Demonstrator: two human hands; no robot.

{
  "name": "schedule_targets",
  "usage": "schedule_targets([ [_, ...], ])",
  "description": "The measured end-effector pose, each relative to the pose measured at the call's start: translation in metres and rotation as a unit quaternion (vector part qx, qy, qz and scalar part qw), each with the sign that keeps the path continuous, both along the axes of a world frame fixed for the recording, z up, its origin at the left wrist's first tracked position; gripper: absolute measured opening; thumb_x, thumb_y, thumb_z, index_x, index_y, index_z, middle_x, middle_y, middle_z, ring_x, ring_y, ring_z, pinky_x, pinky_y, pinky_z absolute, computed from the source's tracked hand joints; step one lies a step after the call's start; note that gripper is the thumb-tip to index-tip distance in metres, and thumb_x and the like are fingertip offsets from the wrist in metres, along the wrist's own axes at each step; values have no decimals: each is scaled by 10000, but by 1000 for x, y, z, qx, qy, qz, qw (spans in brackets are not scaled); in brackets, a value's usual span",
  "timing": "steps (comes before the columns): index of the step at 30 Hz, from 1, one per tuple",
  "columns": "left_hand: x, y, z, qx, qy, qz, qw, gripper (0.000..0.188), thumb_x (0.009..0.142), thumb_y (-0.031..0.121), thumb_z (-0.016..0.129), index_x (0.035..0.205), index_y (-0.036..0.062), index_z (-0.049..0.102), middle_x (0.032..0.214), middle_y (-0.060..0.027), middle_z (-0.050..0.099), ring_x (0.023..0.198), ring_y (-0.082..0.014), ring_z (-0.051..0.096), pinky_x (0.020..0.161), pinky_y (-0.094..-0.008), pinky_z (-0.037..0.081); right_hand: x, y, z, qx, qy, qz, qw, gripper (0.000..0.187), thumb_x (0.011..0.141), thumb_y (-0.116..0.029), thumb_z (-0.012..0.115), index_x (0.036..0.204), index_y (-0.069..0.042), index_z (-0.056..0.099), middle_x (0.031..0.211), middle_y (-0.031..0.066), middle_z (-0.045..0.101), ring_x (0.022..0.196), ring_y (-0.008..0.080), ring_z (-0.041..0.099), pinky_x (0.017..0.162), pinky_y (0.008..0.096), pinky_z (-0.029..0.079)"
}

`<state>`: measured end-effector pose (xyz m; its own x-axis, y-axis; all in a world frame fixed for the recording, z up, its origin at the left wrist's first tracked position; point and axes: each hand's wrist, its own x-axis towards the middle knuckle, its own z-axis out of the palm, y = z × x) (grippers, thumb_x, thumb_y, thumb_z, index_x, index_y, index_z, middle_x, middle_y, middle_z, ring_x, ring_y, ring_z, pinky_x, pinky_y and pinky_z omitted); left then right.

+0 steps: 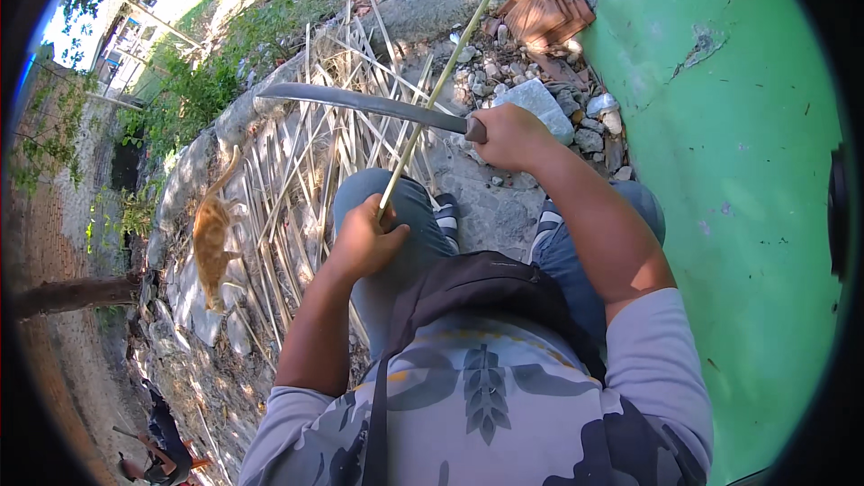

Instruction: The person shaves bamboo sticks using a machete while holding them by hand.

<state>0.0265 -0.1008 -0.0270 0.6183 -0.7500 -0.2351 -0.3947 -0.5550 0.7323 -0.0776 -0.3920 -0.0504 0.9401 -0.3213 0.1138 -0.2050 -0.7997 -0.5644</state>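
Observation:
My right hand (517,137) is closed around the handle of a machete (378,106). Its long blade points left and crosses a long, thin, pale bamboo-like strip (442,83) in front of my knees; whether they touch I cannot tell. My left hand (364,238) grips the strip's near end by my left knee, and the strip slants up and away to the right. Many similar split strips (279,175) lie in a loose heap on the ground beyond and left of my left leg.
An orange cat (212,238) is on the stones at the left. Rubble (589,139), a pale stone block (537,108) and stacked clay tiles (546,16) lie ahead, beside a green wall (729,171) on my right. Another person (166,441) is at the lower left.

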Motion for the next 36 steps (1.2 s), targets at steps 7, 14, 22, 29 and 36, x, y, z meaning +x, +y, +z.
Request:
schedule_targets([
  [7,-13,-9,29,112,-2,0,994,329,854,168,805,972,42,525,777,-3,539,740,-111,497,684,-309,460,-7,-14,15,-12,106,-17,994,143,806,-211,693,905,-111,716,867,143,724,861,362,703,766,470,552],
  [14,-5,0,9,52,18,-1,998,315,857,165,809,951,31,540,729,-36,550,698,-125,520,642,-325,476,-8,5,15,66,62,-40,995,155,815,-211,694,929,-115,734,906,149,737,889,357,710,788,461,558],
  [22,2,-4,11,42,76,6,996,312,857,162,804,952,47,531,758,-12,542,711,-106,502,639,-306,456,-1,-17,-7,49,70,-4,996,135,792,-208,698,885,-112,713,819,138,718,777,353,692,723,445,556],
  [29,1,2,16,38,53,13,998,317,843,181,808,940,57,533,739,0,524,684,-95,482,604,-292,427,0,14,13,7,60,34,998,143,791,-210,698,888,-106,705,835,148,719,784,362,692,714,461,537],
  [36,8,-1,4,7,128,17,992,326,840,160,816,939,81,515,739,43,492,681,-72,457,603,-278,418,2,-11,-4,37,53,-9,998,189,780,-221,711,931,-107,707,858,141,727,832,369,704,749,483,556],
])
